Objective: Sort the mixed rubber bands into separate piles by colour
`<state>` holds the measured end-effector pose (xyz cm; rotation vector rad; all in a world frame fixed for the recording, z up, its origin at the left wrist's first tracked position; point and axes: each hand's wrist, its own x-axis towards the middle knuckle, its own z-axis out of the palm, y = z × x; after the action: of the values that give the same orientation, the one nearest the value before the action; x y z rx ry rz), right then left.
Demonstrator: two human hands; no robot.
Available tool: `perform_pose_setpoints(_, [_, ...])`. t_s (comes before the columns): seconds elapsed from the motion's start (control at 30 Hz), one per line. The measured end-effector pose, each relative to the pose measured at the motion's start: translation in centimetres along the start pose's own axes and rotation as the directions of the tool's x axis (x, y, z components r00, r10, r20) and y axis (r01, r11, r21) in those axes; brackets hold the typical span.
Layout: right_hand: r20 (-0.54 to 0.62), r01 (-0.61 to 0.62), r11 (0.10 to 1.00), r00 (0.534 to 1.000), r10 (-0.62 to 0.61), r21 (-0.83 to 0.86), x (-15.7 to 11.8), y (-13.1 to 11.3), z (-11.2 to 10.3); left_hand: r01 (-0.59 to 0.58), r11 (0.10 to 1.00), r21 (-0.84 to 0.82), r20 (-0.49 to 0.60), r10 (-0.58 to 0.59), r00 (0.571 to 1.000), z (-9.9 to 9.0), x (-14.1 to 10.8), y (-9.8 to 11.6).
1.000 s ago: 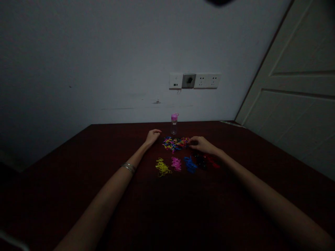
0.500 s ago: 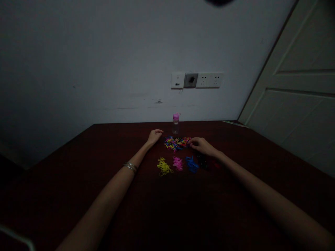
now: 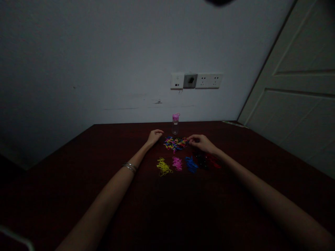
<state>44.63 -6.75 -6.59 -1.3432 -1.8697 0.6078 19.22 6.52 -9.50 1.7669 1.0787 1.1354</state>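
Note:
A mixed heap of small colourful rubber bands lies on the dark table. My right hand is at the heap's right edge, thumb and fingertips pinched together; the rubber band between them is too small to see clearly. Left of the heap rests my left hand, its fingers loosely bent and a little apart, with nothing visible in it. Nearer to me, single-colour piles form a row: yellow bands, pink bands, blue bands, black bands and red bands, the last beside my right wrist.
Behind the heap stands a clear bottle with a pink cap. The table meets a pale wall carrying a row of sockets. A white panelled door rises on the right, and a flat strip lies near the back corner.
My right hand has shifted slightly left and upward at the heap's edge, its fingers drawn closer together. More of the red pile shows now. My left hand stays put.

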Motion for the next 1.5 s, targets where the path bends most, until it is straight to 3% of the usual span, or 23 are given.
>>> perform_pose_setpoints(0.2, [-0.020, 0.019, 0.997, 1.000, -0.017, 0.072, 0.0, -0.5, 0.3, -0.049, 0.999, -0.002, -0.003, 0.049, 0.999, 0.1, -0.5, 0.7])
perform_pose_setpoints(0.4, [-0.018, 0.029, 0.994, 0.999, -0.027, 0.105, -0.1, -0.9, 0.6, -0.189, 0.970, 0.153, 0.179, 0.161, 0.971, 0.8, -1.5, 3.9])
perform_pose_setpoints(0.47, [-0.021, 0.040, 0.992, 0.999, -0.038, 0.117, -0.1, -1.1, 0.6, -0.223, 0.959, 0.177, 0.301, 0.164, 0.940, 1.3, -2.0, 5.6])
perform_pose_setpoints(0.53, [-0.028, 0.046, 0.989, 0.999, -0.043, 0.143, -0.2, -1.5, 0.7, -0.267, 0.952, 0.148, 0.489, 0.164, 0.857, 1.9, -2.6, 7.2])
perform_pose_setpoints(0.6, [-0.035, 0.049, 0.984, 0.998, -0.044, 0.168, -0.3, -1.8, 0.8, -0.318, 0.937, 0.142, 0.568, 0.186, 0.802, 2.5, -3.1, 8.2])
perform_pose_setpoints(0.73, [-0.036, 0.042, 0.981, 0.999, -0.036, 0.191, -0.4, -2.4, 1.0, -0.344, 0.929, 0.139, 0.577, 0.207, 0.790, 3.4, -3.7, 8.6])
perform_pose_setpoints(1.0, [-0.014, 0.044, 0.978, 0.999, -0.042, 0.204, -0.5, -3.1, 1.2, -0.250, 0.967, 0.046, 0.603, 0.173, 0.779, 3.9, -3.7, 8.2])
perform_pose_setpoints(1.17, [0.005, 0.036, 0.979, 0.999, -0.038, 0.199, -0.6, -3.2, 1.1, -0.209, 0.978, 0.003, 0.612, 0.164, 0.774, 3.9, -3.7, 8.3])
perform_pose_setpoints(1.5, [0.030, 0.025, 0.972, 0.999, -0.033, 0.234, -0.7, -2.6, 1.0, -0.241, 0.969, 0.043, 0.623, 0.163, 0.765, 3.1, -3.2, 8.1])
